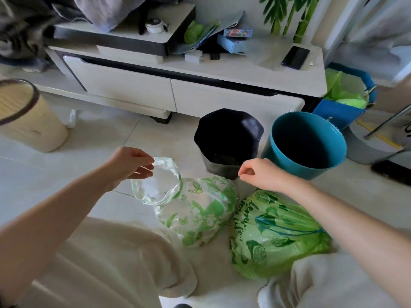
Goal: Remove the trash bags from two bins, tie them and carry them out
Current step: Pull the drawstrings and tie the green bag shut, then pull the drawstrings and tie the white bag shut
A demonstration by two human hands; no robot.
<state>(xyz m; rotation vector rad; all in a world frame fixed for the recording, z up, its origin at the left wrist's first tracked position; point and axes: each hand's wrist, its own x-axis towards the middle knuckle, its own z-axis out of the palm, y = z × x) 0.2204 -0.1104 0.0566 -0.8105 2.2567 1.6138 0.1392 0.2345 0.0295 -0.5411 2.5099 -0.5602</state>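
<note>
Two filled trash bags lie on the tiled floor between my knees. The white bag with green butterfly print (200, 210) is on the left, and its twisted handle forms a loop (158, 183). My left hand (131, 163) pinches the top of that loop. The bright green bag with lime print (275, 236) lies on the right, its neck gathered and closed. My right hand (260, 172) hovers above both bags with fingers curled and nothing visible in them. Behind stand a black bin (229, 141) and a teal bin (307, 145), both without liners.
A low white TV cabinet (178, 90) runs across the back with a phone (295, 57) and clutter on top. A beige bin (29, 116) stands at the left. At the right are a blue box with green bags (344, 96) and metal chair legs (387, 123).
</note>
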